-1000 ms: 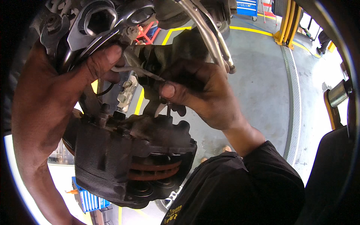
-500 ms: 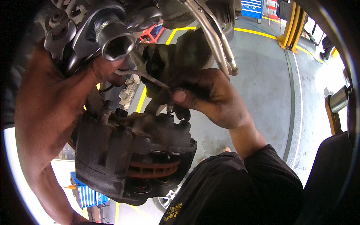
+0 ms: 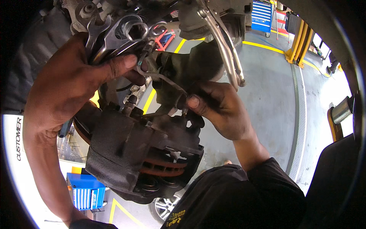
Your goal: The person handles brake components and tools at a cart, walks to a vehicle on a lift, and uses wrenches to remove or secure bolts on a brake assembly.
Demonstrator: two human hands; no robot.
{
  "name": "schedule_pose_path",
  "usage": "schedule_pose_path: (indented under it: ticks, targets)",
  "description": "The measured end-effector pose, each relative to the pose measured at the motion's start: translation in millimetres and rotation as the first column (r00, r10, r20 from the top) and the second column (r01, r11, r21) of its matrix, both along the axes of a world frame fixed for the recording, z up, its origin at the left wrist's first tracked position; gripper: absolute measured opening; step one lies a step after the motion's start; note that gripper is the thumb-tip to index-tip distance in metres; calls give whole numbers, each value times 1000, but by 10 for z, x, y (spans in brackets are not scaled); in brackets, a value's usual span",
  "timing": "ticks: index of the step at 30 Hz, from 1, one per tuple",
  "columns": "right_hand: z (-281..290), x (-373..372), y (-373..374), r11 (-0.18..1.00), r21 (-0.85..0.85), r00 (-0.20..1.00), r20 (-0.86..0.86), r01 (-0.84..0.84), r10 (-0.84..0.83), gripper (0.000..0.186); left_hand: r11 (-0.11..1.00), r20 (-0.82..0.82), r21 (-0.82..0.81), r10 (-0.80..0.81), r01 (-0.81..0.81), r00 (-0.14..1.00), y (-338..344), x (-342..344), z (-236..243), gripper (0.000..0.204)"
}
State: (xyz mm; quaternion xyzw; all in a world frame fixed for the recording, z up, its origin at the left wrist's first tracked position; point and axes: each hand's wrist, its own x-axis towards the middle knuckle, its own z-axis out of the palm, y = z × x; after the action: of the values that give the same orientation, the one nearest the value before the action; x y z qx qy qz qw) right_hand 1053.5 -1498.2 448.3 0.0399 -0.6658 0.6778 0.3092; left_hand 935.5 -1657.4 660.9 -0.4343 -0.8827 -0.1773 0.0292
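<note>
Steel spanners (image 3: 114, 36) fill the left hand (image 3: 72, 82), fingers clamped round the bundle above a grimy brake caliper (image 3: 141, 152). The right hand (image 3: 221, 110) pinches a thin bent wire clip (image 3: 164, 78), apparently a retaining spring, at the caliper's top edge. Seating it well calls for steady pressure and keeping the clip square. Locking pliers (image 3: 225, 49) hang close, crowding the fingers; a blue tool chest (image 3: 85, 191) stands on the floor below.
</note>
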Motion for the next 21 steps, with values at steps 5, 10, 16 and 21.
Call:
schedule_pose_path:
  ticks: [5,10,16,21]
  targets:
    - [18,1,-24,998,59,1000,-8,1,-1,32,1000,-40,-1,-27,27,999,3,-72,-66,66]
    - [39,-41,-76,998,38,998,32,-57,55,32,999,-26,-38,20,-21,999,-15,-21,-18,67]
    - [42,-134,-137,1000,-9,1000,-27,-6,6,34,995,-43,-65,73,-76,996,-26,29,21,68]
    - [34,-205,-133,996,-83,998,-55,-38,34,40,999,26,2,-36,36,999,-101,-124,-5,68]
